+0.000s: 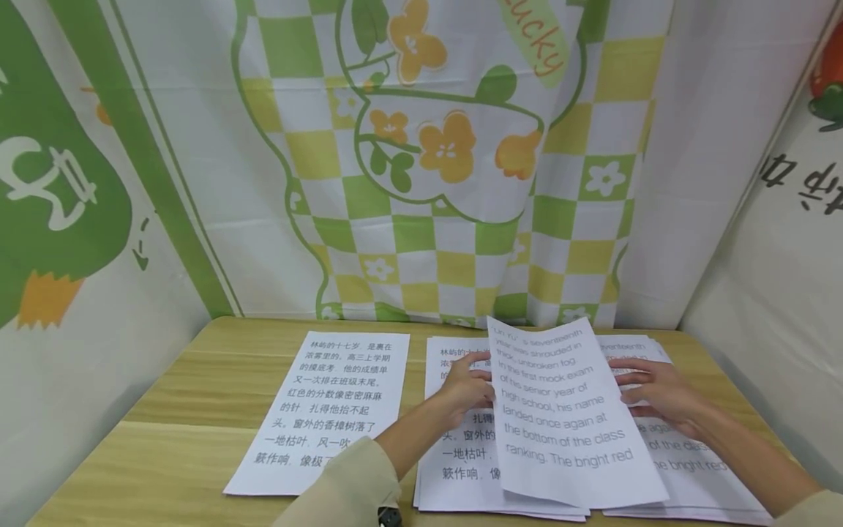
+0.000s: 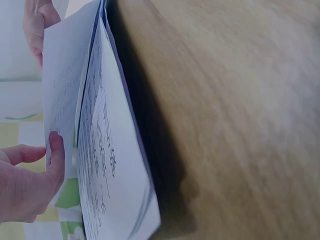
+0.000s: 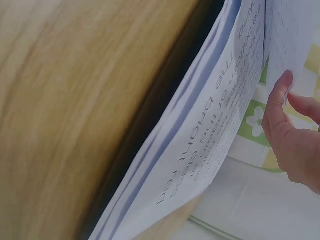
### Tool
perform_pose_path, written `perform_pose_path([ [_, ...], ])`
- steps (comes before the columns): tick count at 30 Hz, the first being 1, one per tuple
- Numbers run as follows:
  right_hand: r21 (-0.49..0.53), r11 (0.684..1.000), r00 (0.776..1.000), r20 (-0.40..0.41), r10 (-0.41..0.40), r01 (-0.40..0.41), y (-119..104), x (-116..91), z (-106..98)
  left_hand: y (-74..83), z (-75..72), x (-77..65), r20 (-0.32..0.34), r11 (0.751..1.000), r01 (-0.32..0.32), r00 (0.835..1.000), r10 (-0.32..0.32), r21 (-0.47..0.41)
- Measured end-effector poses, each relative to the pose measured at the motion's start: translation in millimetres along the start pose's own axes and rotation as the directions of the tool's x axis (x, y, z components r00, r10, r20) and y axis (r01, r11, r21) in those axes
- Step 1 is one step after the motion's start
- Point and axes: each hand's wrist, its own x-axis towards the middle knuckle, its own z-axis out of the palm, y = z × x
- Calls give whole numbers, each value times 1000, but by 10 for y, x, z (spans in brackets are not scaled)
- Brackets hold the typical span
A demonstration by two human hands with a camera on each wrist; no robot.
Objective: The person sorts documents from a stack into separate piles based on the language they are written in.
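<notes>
one printed sheet (image 1: pixel 560 417), pinched at both sides

the sheet w/ english print is in the air, tilted, over the inner parts of two piles: the left pile (image 1: pixel 461 465) w/ chinese print and the right pile (image 1: pixel 685 476) w/ english print, both on the table (image 1: pixel 165 410). if its lower edge touches the paper below, i cannot tell.

handling, in my judgement: the sheet is v. light, thin & flexible, so it will bend easily btw the two holds; its top edge already dips a little in the middle. paper is rather smooth and can slip or crease, so a soft pinch is enough. best place to hold is the side edges, approx. half way up or a bit higher, opp. each other; a hard squeeze could make folds, and a strong pull could tear it.

position: the sheet is btw the hands. left hand (image 1: pixel 464 388) pinches its left edge w/ thumb & fingers, above the left pile; right hand (image 1: pixel 661 391) pinches its right edge in the same way, above the right pile. neither one is clenched hard, as far as i can see. a lone sheet (image 1: pixel 329 395) w/ chinese print lies flat further left, apart from the left pile.
</notes>
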Motion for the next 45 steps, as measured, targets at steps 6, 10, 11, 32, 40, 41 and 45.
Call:
perform_pose_path([
  [6, 6, 1000, 1000, -12, 15, -15, 63, -7, -86, 22, 62, -8, 24, 1000, 7, 1000, -7, 29],
  [10, -8, 999, 999, -31, 31, -31, 94, -8, -150, 32, 114, -12, 27, 999, 12, 1000, -13, 36],
  [11, -11, 999, 999, -36, 33, -33, 102, -11, -166, 33, 131, -11, 26, 1000, 10, 1000, -11, 29],
  [32, 9, 1000, 999, -42, 18, -18, 269, -104, -399, 12, 338, 19, 43, 999, 42, 998, -43, 10],
  [40, 12, 1000, 999, -37, 8, -8, 328, -135, -469, 1, 399, 16, 54, 999, 44, 998, -45, 9],
  [41, 10, 1000, 999, -38, 11, -10, 329, -132, -475, 1, 402, 16, 55, 999, 42, 998, -43, 8],
  [45, -4, 1000, 998, -51, 27, -28, 321, -117, -501, 3, 417, 16, 57, 999, 41, 998, -41, 10],
])
